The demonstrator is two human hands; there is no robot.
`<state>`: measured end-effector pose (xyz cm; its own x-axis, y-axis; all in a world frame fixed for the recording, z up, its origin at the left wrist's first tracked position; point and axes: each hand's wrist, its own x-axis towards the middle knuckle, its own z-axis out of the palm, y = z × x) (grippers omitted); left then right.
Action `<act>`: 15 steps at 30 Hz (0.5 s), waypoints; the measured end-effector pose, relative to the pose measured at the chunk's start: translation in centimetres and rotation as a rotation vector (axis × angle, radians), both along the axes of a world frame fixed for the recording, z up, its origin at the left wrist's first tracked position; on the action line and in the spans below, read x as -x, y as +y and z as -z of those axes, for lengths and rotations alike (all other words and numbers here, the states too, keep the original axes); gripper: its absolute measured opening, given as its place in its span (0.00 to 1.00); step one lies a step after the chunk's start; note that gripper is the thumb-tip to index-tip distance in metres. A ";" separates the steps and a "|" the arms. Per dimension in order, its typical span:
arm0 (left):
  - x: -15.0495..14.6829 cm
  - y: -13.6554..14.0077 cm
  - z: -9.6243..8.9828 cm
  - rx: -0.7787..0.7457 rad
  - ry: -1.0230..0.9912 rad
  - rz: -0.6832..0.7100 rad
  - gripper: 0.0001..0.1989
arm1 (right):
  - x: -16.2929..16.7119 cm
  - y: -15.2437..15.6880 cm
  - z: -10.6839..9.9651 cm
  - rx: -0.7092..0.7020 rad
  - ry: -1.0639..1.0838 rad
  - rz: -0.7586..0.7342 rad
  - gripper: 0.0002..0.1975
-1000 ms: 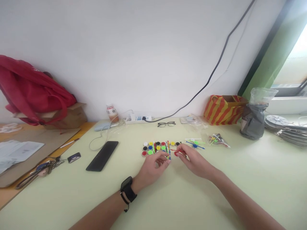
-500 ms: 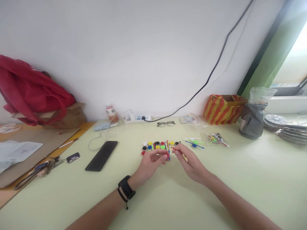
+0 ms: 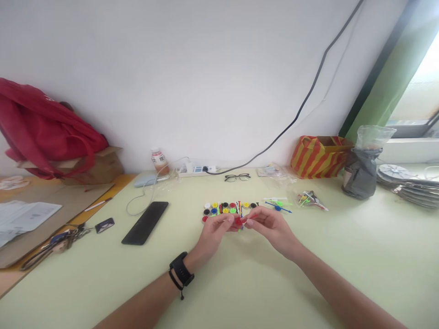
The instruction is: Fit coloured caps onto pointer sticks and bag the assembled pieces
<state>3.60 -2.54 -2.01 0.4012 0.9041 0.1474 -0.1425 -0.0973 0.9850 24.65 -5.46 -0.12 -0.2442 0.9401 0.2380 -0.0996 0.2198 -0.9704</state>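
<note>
My left hand [image 3: 218, 229] pinches a round red plastic disc [image 3: 238, 221] between thumb and fingers. My right hand [image 3: 269, 225] is closed on a thin red plastic arrow [image 3: 253, 216], its end touching or very near the disc. Just behind my hands lie rows of small coloured discs [image 3: 225, 210] in white, yellow, black, blue, red and green. Beside these discs stands a cluster of coloured arrows [image 3: 240, 205], partly covered by my fingers. To the right rests a blue arrow spinner [image 3: 278, 208] with green and white ones behind it.
A clear bag of coloured arrows [image 3: 311, 200] lies at right. A black phone [image 3: 145, 223] is on the left, glasses [image 3: 237, 177] and a power strip [image 3: 197, 171] by the wall. Further off stand a bottle [image 3: 159, 162], a striped bag [image 3: 317, 156] and a grey bag [image 3: 361, 172].
My right hand has moved slightly left and turned, bringing the red arrow up to the red disc. My left hand has tilted the disc a little.
</note>
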 end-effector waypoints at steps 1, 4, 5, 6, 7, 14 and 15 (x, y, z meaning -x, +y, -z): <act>0.0 -0.1 0.1 -0.012 0.016 0.002 0.21 | 0.1 0.0 0.0 -0.006 -0.018 0.006 0.09; -0.1 -0.2 0.3 -0.038 0.044 0.011 0.19 | 0.4 0.1 0.3 -0.034 -0.074 0.050 0.09; -0.1 -0.2 0.4 -0.048 0.044 0.012 0.19 | 0.4 0.2 0.3 -0.042 -0.083 0.065 0.09; -0.2 -0.2 0.4 -0.055 0.045 0.010 0.18 | 0.4 0.2 0.4 -0.048 -0.091 0.075 0.09; -0.2 -0.2 0.5 -0.062 0.048 0.001 0.18 | 0.4 0.3 0.5 -0.052 -0.100 0.083 0.09; -0.2 -0.2 0.2 -0.113 0.081 -0.036 0.16 | -0.1 0.5 0.6 -0.050 -0.221 0.114 0.13; -0.2 -0.3 0.2 -0.128 0.084 -0.031 0.15 | -0.1 0.5 0.6 -0.054 -0.222 0.109 0.13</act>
